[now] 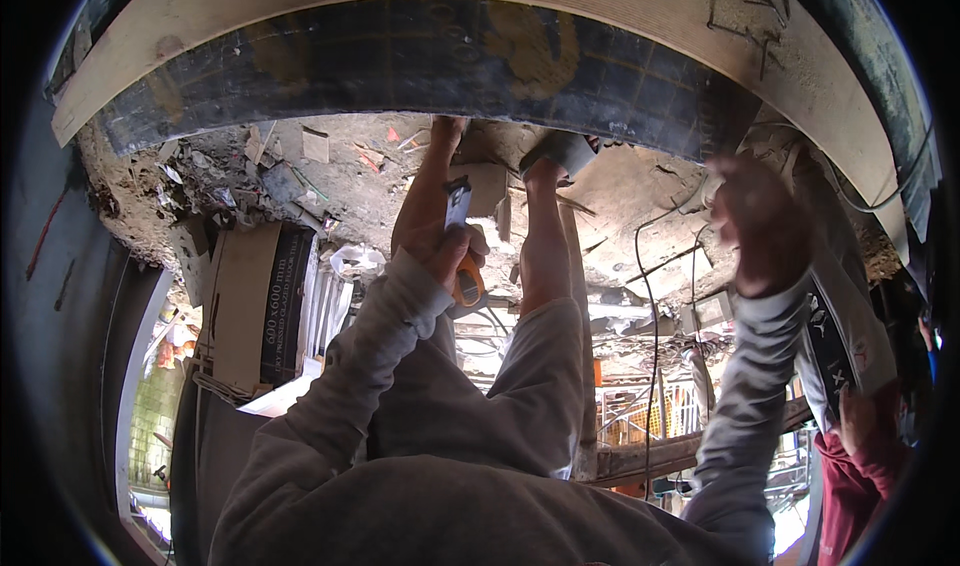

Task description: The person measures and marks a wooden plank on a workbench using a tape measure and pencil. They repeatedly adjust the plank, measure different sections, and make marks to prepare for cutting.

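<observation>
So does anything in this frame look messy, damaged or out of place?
Yes. The floor is strewn with rubble, scraps and loose cables, with an opened cardboard box lying beside the debris. The left hand grips an orange-handled tool; the right hand is motion-blurred.

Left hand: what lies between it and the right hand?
A bare shin and a thin cable, in the head view; the left hand grips an orange tool.

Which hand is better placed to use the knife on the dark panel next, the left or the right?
Probably the left. The left hand already grips the orange-handled utility knife, blade pointing up toward the dark panel. The right hand is raised, blurred and holds nothing.
</observation>
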`<act>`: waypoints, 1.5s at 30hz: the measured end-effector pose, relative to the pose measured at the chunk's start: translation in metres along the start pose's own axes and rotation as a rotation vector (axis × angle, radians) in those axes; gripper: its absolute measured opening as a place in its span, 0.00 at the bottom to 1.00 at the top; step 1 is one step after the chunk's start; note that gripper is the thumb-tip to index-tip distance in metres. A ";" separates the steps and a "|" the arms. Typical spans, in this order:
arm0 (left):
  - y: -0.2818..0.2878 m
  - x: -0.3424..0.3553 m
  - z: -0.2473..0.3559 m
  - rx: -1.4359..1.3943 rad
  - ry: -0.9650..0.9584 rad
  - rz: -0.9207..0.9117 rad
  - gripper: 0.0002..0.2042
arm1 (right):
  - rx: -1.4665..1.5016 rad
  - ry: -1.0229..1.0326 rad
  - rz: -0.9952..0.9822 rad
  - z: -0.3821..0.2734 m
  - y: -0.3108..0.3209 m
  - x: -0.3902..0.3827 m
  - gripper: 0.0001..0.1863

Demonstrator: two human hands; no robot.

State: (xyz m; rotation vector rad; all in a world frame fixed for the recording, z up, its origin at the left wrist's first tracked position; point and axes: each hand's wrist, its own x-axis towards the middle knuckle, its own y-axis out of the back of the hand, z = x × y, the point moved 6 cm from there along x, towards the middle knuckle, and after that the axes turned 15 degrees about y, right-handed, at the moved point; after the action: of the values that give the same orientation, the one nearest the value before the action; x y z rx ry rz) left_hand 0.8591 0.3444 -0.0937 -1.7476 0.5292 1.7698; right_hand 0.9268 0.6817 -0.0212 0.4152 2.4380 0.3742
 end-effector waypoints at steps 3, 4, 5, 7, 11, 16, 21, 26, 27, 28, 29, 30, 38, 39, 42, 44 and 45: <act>-0.005 -0.038 0.062 0.273 -0.080 0.089 0.11 | 0.436 -0.195 0.031 0.034 -0.067 -0.063 0.11; -0.009 -0.055 0.094 0.444 -0.191 0.127 0.10 | 0.495 -0.193 -0.030 0.045 -0.101 -0.089 0.11; -0.010 -0.066 0.113 0.396 -0.157 0.147 0.09 | 0.383 0.015 -0.022 0.047 -0.122 -0.104 0.10; -0.006 -0.088 0.146 0.394 -0.247 0.195 0.07 | 0.319 0.196 -0.040 0.040 -0.158 -0.127 0.09; -0.011 -0.122 0.236 0.808 -0.806 0.527 0.05 | 0.505 0.019 -0.008 0.011 -0.192 -0.132 0.08; -0.030 -0.109 0.297 1.260 -1.041 0.705 0.14 | 0.498 -0.111 0.003 -0.018 -0.175 -0.113 0.07; -0.058 -0.059 0.319 1.727 -0.875 0.893 0.22 | 0.504 -0.141 0.153 -0.025 -0.151 -0.109 0.04; -0.069 -0.051 0.331 1.788 -0.621 1.041 0.22 | 0.244 0.150 0.197 -0.030 -0.137 -0.109 0.06; -0.070 -0.041 0.337 1.824 -0.388 0.855 0.23 | 0.198 0.192 0.218 -0.025 -0.135 -0.108 0.06; -0.075 -0.046 0.340 1.763 -0.377 0.791 0.23 | 0.146 0.238 0.243 -0.019 -0.132 -0.105 0.07; -0.082 -0.039 0.342 1.752 -0.407 0.765 0.23 | 0.051 0.289 0.285 0.000 -0.135 -0.106 0.07; -0.076 -0.038 0.344 1.739 -0.413 0.776 0.23 | 0.086 0.230 0.307 -0.012 -0.126 -0.098 0.05; -0.051 -0.013 0.331 1.489 -0.357 0.630 0.19 | 0.130 0.267 0.448 -0.090 -0.026 -0.015 0.07; -0.053 -0.013 0.335 1.471 -0.328 0.597 0.19 | 0.108 0.250 0.459 -0.098 -0.006 -0.006 0.08; -0.058 -0.022 0.342 1.541 -0.108 0.402 0.25 | -0.261 0.428 0.469 -0.136 0.058 0.035 0.08; -0.036 0.013 0.328 1.594 -0.110 0.478 0.25 | -0.199 0.525 0.647 -0.135 0.100 0.081 0.05; -0.023 0.043 0.314 1.620 -0.117 0.492 0.25 | -0.230 0.581 0.694 -0.138 0.117 0.110 0.07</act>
State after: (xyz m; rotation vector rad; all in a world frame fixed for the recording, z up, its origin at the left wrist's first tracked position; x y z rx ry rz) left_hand 0.6381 0.5723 -0.1149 -0.3467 1.7553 0.9434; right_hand 0.7809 0.8081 0.0671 1.1866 2.6707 1.1958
